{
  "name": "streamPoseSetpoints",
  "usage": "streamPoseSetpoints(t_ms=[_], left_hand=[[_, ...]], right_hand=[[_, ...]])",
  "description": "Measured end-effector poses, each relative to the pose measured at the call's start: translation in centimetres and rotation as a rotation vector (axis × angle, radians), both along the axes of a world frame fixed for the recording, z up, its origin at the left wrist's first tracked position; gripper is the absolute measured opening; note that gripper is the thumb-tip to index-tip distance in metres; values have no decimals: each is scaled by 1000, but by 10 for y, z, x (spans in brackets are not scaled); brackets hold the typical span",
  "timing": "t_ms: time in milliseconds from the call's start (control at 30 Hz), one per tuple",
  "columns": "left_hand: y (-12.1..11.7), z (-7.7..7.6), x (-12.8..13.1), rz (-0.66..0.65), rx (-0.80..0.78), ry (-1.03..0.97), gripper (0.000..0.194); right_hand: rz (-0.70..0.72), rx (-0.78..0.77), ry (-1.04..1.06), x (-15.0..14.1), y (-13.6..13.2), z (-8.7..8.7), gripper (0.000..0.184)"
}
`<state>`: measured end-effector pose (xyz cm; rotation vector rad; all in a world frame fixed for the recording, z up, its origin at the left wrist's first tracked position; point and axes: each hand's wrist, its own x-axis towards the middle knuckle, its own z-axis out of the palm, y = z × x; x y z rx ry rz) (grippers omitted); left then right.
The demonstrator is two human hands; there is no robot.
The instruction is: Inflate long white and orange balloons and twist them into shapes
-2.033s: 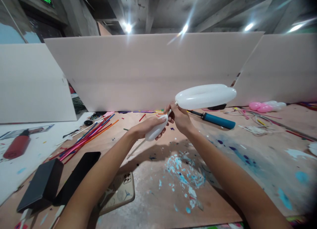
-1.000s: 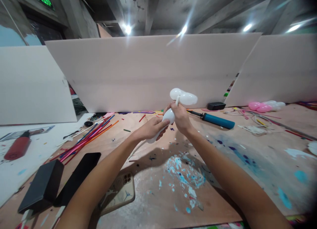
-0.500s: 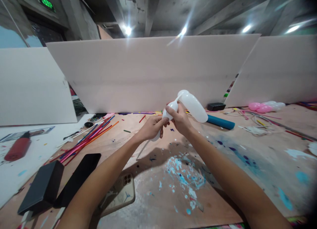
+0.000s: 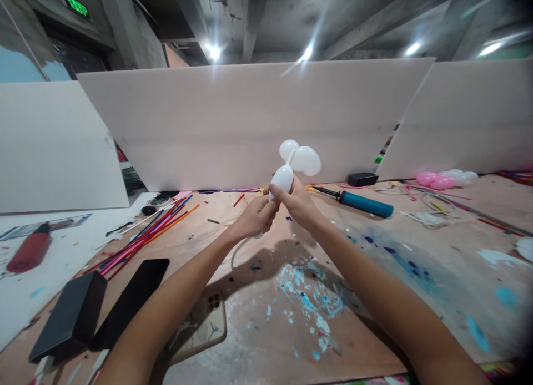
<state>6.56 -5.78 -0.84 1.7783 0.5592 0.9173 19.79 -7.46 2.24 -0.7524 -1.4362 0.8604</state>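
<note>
Both left hand (image 4: 255, 214) and right hand (image 4: 298, 201) curl round a white balloon (image 4: 283, 177); grip seems partly hidden

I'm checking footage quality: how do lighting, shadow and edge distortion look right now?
Head view: bright white ceiling lights flare into streaks, and the white inflated balloon glints; head view: a dark shadow spreads over the paint-spattered brown tabletop below the left hand and right hand; head view: right-hand corners are dark, and the bare forearms look stretched toward the bottom edge.

One left hand (image 4: 255, 214), one right hand (image 4: 300, 203), one held balloon piece (image 4: 283, 178), one blue pump (image 4: 365, 203), three pale boards (image 4: 250, 124)
</note>
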Motion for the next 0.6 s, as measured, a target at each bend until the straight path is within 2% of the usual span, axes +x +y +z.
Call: streamPoseSetpoints(t_ms=[133,267,433,600], left_hand=[[4,-5,1,143,159,69,39],[6,-6,3,174,193,94,37],[1,1,1,70,109,56,43],[3,8,-10,-70,117,178,40]], right_hand=[[48,-8,15,-1,2,-2,45],[39,-20,-7,-1,5,-5,39],[50,-19,36,-1,8,-7,45],[137,-74,272,1,9,-2,50]])
